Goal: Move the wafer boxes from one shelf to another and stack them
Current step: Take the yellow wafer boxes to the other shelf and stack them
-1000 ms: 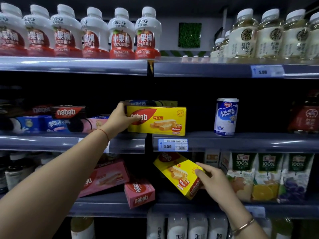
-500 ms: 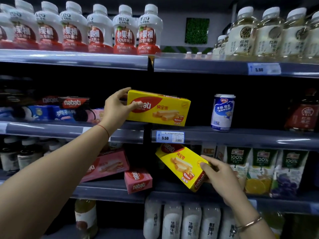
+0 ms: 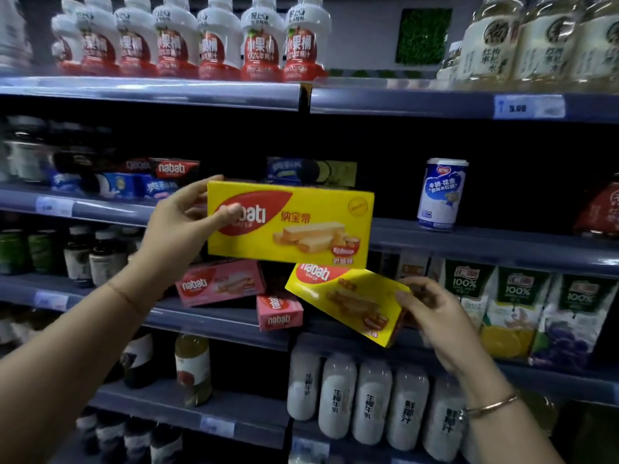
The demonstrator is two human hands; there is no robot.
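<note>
Left hand (image 3: 182,226) clamped on upper box (image 3: 301,226), left end; right hand (image 3: 435,318) clamped on lower box (image 3: 351,304), right end

Landmark: blue-white can (image 3: 441,195) on middle shelf (image 3: 485,242). Left of can: open gap, then upper yellow wafer box (image 3: 301,226), blue biscuit box (image 3: 294,170) behind it. Right of can: open until red pack (image 3: 599,209). Below can: juice cartons (image 3: 516,309); below-left: lower yellow wafer box (image 3: 348,303), pink wafer boxes (image 3: 219,283).
</note>
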